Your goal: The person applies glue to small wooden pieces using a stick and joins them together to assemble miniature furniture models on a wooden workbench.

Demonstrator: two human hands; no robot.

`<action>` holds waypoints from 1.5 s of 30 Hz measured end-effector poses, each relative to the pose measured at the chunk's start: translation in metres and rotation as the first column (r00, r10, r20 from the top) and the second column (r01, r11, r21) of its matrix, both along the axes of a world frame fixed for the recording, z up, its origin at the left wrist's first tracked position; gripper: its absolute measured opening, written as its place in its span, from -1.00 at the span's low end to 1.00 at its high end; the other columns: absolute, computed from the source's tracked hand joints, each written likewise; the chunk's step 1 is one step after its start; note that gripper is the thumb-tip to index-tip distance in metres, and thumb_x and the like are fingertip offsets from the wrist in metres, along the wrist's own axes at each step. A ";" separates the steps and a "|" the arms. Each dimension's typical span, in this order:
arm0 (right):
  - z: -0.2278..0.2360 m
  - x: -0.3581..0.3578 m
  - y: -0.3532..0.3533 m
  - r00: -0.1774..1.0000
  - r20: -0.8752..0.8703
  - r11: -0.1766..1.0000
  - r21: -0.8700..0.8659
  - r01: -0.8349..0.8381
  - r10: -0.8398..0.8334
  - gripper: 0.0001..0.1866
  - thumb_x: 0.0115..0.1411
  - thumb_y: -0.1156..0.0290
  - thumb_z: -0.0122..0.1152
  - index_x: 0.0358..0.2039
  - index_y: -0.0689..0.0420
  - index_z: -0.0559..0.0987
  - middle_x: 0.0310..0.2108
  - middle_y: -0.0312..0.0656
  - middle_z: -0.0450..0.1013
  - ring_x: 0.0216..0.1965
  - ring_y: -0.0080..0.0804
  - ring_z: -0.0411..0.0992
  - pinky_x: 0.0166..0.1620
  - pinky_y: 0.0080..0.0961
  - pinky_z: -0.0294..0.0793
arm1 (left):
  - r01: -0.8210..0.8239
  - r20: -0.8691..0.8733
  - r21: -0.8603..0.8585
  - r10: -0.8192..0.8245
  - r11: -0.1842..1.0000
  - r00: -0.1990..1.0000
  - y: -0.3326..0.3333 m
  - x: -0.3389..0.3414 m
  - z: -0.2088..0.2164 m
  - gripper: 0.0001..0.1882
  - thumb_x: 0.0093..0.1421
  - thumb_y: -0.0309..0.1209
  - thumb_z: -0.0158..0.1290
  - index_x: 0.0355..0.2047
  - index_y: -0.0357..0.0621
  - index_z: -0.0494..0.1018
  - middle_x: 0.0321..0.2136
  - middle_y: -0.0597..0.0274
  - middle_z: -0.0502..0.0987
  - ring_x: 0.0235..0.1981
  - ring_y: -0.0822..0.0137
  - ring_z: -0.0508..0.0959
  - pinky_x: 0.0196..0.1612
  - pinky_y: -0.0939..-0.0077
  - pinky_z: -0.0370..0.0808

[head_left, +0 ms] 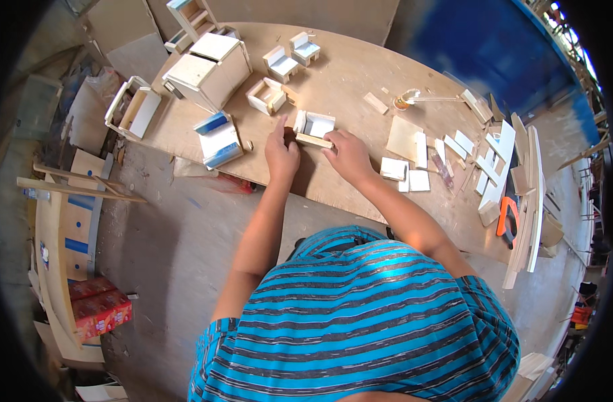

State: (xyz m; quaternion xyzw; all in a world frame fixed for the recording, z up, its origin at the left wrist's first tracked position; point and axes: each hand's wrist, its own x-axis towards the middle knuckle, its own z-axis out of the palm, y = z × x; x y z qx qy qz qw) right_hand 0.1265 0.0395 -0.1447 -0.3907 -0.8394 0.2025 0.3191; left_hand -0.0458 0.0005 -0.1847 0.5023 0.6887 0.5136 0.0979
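Observation:
A small open wooden box (pixel 314 141) with a white inside stands on the table between my hands. My right hand (pixel 350 157) grips its near right corner, fingers bent over the front rail. Beside the box's left end is my left hand (pixel 281 157), fingers stretched out and apart; whether it touches the wood I cannot tell. Left of it lies a tray-like wooden piece with blue ends (pixel 219 139). Farther back are a small wooden armchair-shaped frame (pixel 267 96) and two miniature chairs (pixel 281 63) with white seats.
A white wooden cabinet (pixel 209 70) stands at the table's back left. On the right lie white board pieces (pixel 393 167), a glue pot (pixel 403 100), long wood strips (pixel 535 194) and an orange-handled saw (pixel 506 220). A red package (pixel 99 307) sits at lower left.

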 end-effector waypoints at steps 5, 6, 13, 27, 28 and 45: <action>-0.001 0.000 0.002 0.999 -0.031 0.997 -0.072 -0.012 0.010 -0.73 -0.01 0.47 0.28 -0.25 0.11 0.48 -0.30 -0.09 0.42 -0.32 -0.07 0.46 -0.27 -0.21 0.45 | 0.023 -0.020 -0.007 -0.023 1.000 1.000 -0.002 0.003 0.008 -0.37 -0.14 -0.60 -0.01 0.06 -0.17 0.38 -0.30 0.00 0.51 -0.24 0.04 0.49 -0.08 0.24 0.43; -0.002 0.000 0.003 0.999 -0.040 0.998 -0.068 -0.005 0.003 -0.73 -0.01 0.47 0.28 -0.25 0.11 0.48 -0.30 -0.09 0.42 -0.32 -0.07 0.46 -0.27 -0.21 0.45 | 0.035 -0.034 -0.008 -0.035 0.999 0.999 -0.002 0.004 0.010 -0.37 -0.15 -0.59 0.01 0.06 -0.18 0.38 -0.30 0.00 0.51 -0.22 0.05 0.48 -0.07 0.24 0.43; -0.006 0.000 0.003 0.999 -0.051 0.999 -0.038 0.002 -0.004 -0.59 -0.02 0.46 0.28 -0.12 0.07 0.40 -0.26 -0.08 0.40 -0.31 -0.05 0.46 -0.28 -0.20 0.46 | 0.021 -0.102 -0.027 -0.024 0.999 0.995 -0.001 0.007 0.013 -0.39 -0.18 -0.55 0.08 0.01 -0.19 0.40 -0.25 0.01 0.50 -0.16 0.02 0.45 -0.03 0.22 0.40; -0.009 0.007 0.000 0.998 -0.044 0.998 0.029 0.049 -0.047 -0.60 -0.06 0.44 0.33 -0.15 0.07 0.47 -0.27 -0.14 0.43 -0.29 -0.15 0.47 -0.25 -0.27 0.48 | 0.038 -0.101 0.007 -0.037 0.999 0.994 0.003 0.007 0.008 -0.51 -0.14 -0.55 0.00 -0.09 -0.23 0.48 -0.20 -0.08 0.50 -0.12 -0.03 0.45 0.03 0.22 0.38; -0.008 0.008 -0.002 0.998 -0.060 0.999 0.036 0.010 -0.008 -0.65 -0.05 0.43 0.32 -0.19 0.08 0.50 -0.28 -0.15 0.43 -0.31 -0.16 0.46 -0.27 -0.27 0.47 | 0.034 -0.092 0.003 -0.033 0.999 0.995 0.002 0.004 0.004 -0.50 -0.15 -0.56 -0.01 -0.09 -0.24 0.48 -0.20 -0.08 0.50 -0.11 -0.03 0.45 0.04 0.22 0.37; 0.024 0.155 0.034 0.829 -0.289 0.874 -0.059 0.483 -0.478 -0.75 0.00 0.45 0.28 -0.25 0.17 0.56 -0.35 -0.09 0.46 -0.35 -0.25 0.49 -0.30 -0.38 0.47 | 0.048 -0.201 -0.020 -0.052 0.999 0.978 0.002 0.006 0.007 -0.43 -0.19 -0.55 -0.08 -0.05 -0.23 0.45 -0.21 -0.04 0.52 -0.12 -0.04 0.43 0.04 0.19 0.36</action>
